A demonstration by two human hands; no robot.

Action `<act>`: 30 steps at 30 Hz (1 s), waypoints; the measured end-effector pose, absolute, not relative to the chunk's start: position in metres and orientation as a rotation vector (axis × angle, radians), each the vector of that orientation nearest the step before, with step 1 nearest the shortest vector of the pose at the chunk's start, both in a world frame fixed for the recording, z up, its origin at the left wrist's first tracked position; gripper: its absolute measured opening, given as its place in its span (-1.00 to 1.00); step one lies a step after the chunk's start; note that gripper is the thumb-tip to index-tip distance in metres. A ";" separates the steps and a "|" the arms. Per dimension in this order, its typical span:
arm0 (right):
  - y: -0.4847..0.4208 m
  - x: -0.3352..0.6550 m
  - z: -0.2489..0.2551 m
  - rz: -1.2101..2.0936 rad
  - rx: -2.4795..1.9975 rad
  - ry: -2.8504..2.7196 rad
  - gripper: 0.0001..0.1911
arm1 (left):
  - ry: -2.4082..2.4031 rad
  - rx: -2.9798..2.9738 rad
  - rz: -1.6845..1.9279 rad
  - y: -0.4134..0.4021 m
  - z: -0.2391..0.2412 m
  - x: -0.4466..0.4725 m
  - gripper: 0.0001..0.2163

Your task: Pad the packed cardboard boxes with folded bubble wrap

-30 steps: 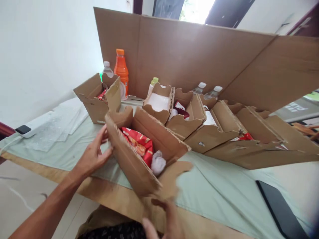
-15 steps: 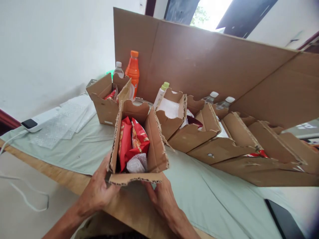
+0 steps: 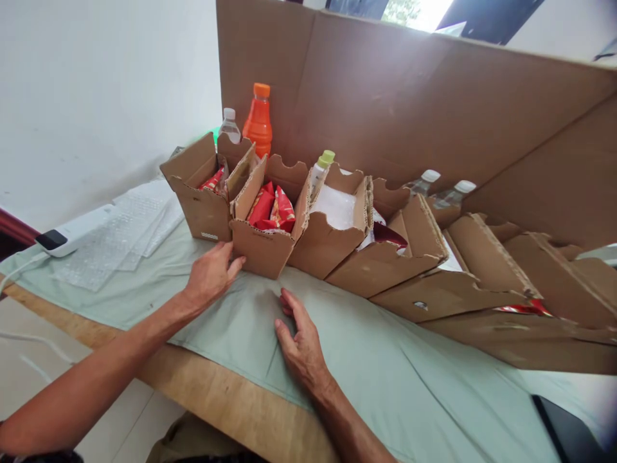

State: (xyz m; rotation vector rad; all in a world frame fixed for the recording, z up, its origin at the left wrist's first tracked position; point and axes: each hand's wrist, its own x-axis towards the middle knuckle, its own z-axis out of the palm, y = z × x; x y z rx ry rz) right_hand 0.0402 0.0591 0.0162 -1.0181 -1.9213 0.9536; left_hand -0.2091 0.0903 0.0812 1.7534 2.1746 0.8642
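A cardboard box (image 3: 260,251) with red snack packets (image 3: 277,209) inside stands in the row, second from the left. My left hand (image 3: 211,275) is at its lower left corner, thumb apart from the fingers. The fingertips seem to touch the box, but nothing is gripped. Just in front of the same box, my right hand (image 3: 301,341) hovers over the cloth, open, its fingers apart and holding nothing. To the left stands another cardboard box (image 3: 202,209), also with a red packet. On the right side sits a box with white bubble wrap (image 3: 335,207).
More cardboard boxes (image 3: 434,292) continue the row rightward. Behind stand an orange bottle (image 3: 258,125), clear bottles and a tall cardboard panel (image 3: 376,109). Bubble wrap sheets (image 3: 120,225) and a white power strip (image 3: 77,228) lie left. A dark phone-like slab (image 3: 569,427) is at right.
The box with red packets has moved away from me into the row, between the leftmost box and the bubble-wrap box. Both hands have let go of it; the right one has drawn clear.
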 end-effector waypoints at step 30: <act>0.152 -0.138 0.197 0.521 -1.085 -2.493 -0.23 | 1.900 2.154 1.223 -0.038 0.022 -0.237 -0.87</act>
